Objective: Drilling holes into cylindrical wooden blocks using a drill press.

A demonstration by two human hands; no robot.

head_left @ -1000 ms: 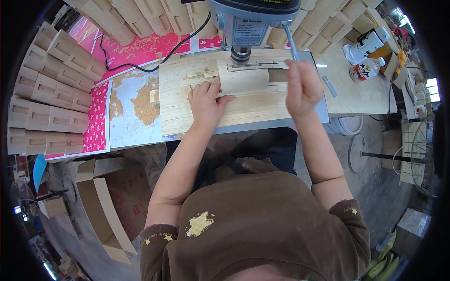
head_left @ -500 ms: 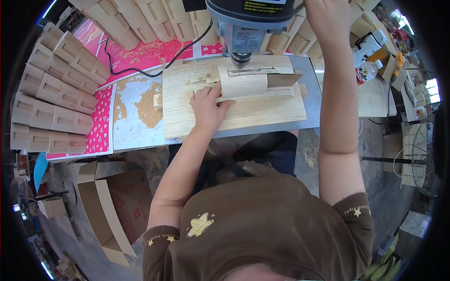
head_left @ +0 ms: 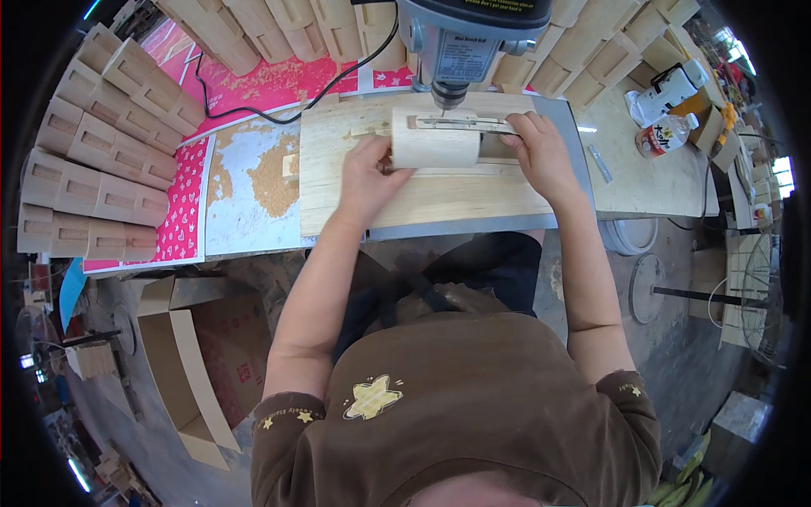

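Note:
A pale, rounded wooden block (head_left: 435, 149) with a recessed slot on top lies on a flat wooden board (head_left: 338, 190) under the drill press (head_left: 463, 55). The press's chuck (head_left: 448, 95) holds a thin bit just above the slot. My left hand (head_left: 367, 176) is closed round the block's left end, thumb at its near edge. A narrow strip (head_left: 473, 126) runs along the block's top and past its right end. My right hand (head_left: 545, 156) closes on that strip's right end, fingers over it; the brown jig piece (head_left: 498, 147) below is partly hidden.
Slotted wooden pieces (head_left: 97, 182) stand stacked at left and along the back. A black cord (head_left: 253, 118) crosses the pink sheet; sawdust (head_left: 274, 186) lies left of the board. A bottle (head_left: 663, 135) and a blue marker-like stick (head_left: 600, 163) lie at right. An open carton (head_left: 190, 372) sits on the floor.
My right hand has come down from beside the drill press's upper right to the strip's end. My left hand has closed round the block's left end. The view has shifted slightly.

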